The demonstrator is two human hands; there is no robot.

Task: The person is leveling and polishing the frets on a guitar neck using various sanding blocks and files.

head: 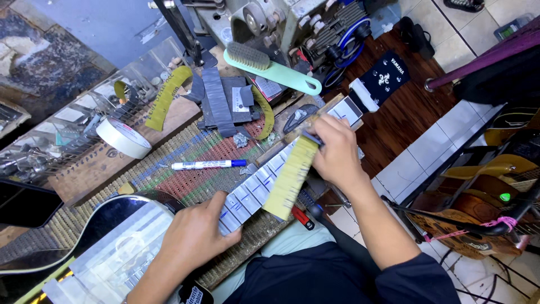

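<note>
Workbench [112,163]: fingers [320,138] gripping sanding strip [289,177]

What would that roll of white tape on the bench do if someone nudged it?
The roll of tape lies tilted on the cluttered bench, so it would probably slide or flop flat rather than roll. Its open middle suggests it is light. It looks stiff enough to keep its round shape.

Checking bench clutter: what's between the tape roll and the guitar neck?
Head view: a marker lies on the mat between the tape roll and the neck.
</note>
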